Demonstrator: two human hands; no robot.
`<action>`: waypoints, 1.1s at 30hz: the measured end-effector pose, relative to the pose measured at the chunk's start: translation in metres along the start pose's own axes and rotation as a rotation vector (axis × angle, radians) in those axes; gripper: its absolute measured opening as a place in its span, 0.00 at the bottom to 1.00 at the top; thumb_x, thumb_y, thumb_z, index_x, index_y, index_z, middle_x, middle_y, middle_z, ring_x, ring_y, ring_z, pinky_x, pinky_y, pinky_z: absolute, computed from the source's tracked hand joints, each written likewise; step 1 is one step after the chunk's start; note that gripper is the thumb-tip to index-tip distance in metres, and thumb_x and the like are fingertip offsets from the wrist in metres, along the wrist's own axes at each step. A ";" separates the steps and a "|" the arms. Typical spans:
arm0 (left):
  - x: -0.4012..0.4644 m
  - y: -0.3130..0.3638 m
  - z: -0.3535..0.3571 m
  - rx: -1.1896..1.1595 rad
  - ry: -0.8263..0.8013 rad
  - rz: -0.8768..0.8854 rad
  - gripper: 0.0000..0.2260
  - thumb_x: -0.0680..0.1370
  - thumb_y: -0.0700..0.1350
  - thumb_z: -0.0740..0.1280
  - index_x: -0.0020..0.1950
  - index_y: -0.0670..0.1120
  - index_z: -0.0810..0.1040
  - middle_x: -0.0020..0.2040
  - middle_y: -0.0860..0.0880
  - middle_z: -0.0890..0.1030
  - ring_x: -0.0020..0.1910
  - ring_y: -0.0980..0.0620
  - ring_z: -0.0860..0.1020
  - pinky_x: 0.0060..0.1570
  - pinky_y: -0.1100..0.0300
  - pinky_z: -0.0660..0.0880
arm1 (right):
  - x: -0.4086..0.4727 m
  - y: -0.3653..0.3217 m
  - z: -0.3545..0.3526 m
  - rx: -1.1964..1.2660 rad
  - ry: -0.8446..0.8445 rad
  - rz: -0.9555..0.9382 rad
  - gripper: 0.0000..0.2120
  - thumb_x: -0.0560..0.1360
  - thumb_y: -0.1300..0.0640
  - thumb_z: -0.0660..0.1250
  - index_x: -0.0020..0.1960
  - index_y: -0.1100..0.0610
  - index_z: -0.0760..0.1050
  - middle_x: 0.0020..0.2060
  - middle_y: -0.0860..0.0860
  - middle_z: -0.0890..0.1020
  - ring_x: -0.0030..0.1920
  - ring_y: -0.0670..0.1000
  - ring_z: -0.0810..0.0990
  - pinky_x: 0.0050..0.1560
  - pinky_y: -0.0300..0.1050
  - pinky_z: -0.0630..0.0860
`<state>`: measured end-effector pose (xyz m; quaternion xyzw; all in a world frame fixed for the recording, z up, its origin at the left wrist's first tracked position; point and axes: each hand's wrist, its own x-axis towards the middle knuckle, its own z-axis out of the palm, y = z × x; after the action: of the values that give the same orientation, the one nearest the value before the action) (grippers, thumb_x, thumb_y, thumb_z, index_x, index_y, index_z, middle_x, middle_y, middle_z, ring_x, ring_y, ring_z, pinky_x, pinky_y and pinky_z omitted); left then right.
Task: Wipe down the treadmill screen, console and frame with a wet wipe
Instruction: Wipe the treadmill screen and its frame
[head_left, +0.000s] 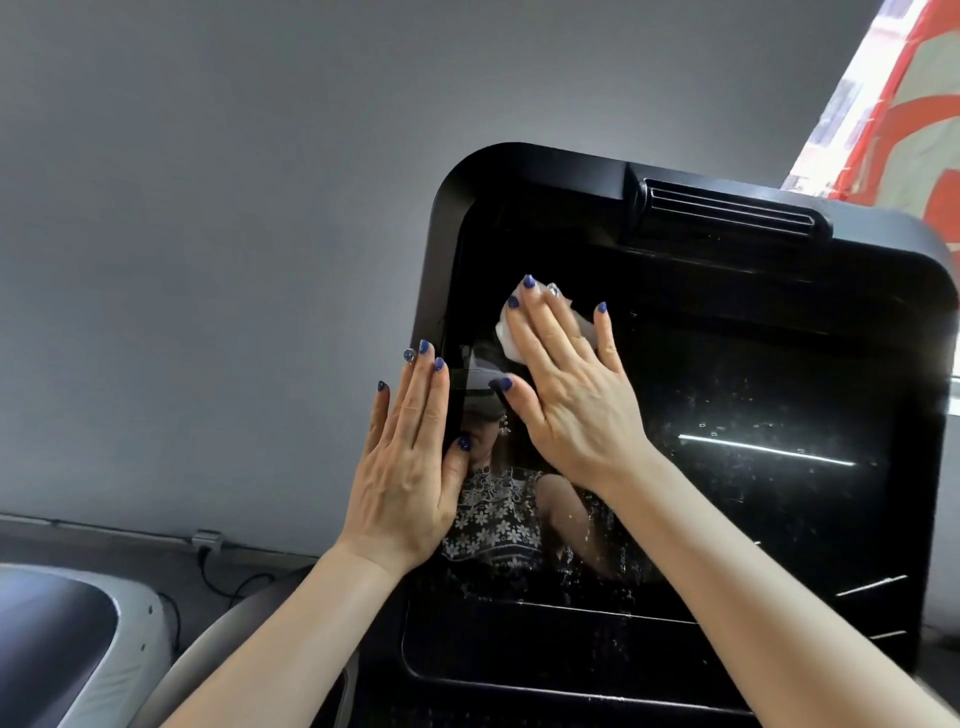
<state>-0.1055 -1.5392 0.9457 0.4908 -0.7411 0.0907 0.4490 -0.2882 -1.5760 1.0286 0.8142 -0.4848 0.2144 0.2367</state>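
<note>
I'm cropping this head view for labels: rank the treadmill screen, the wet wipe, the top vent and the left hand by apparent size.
1. Treadmill screen
2. Left hand, enlarged by nearness to the camera
3. Top vent
4. Wet wipe, mostly hidden under the right hand, so unsure

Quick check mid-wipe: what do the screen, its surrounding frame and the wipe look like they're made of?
Screen: glossy glass or acrylic, judging by its mirror-like reflections. Frame: looks like moulded black plastic, satin sheen, rounded corners. Wet wipe: soft white nonwoven fabric, crumpled under the right hand.
</note>
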 end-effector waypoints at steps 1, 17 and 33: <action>0.002 0.003 0.000 -0.005 0.004 0.006 0.29 0.83 0.47 0.55 0.81 0.38 0.52 0.83 0.42 0.50 0.82 0.46 0.50 0.80 0.47 0.48 | -0.012 0.000 0.001 0.002 -0.005 -0.010 0.30 0.84 0.41 0.47 0.82 0.53 0.49 0.82 0.49 0.48 0.81 0.49 0.45 0.80 0.57 0.39; 0.003 0.011 0.010 0.084 0.072 0.041 0.28 0.83 0.45 0.55 0.81 0.37 0.53 0.82 0.41 0.51 0.82 0.42 0.50 0.80 0.48 0.47 | -0.006 0.028 -0.004 0.003 0.040 0.118 0.30 0.84 0.40 0.44 0.82 0.53 0.49 0.81 0.49 0.49 0.81 0.48 0.45 0.80 0.57 0.39; 0.001 0.012 0.010 0.118 0.054 0.080 0.29 0.81 0.42 0.60 0.80 0.36 0.56 0.82 0.41 0.54 0.81 0.42 0.52 0.79 0.46 0.52 | 0.034 0.028 -0.015 -0.036 0.030 -0.026 0.31 0.83 0.39 0.42 0.81 0.52 0.55 0.81 0.48 0.55 0.81 0.47 0.49 0.79 0.59 0.40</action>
<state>-0.1207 -1.5401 0.9446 0.4837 -0.7413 0.1653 0.4351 -0.3001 -1.6025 1.0656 0.8128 -0.4743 0.2147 0.2613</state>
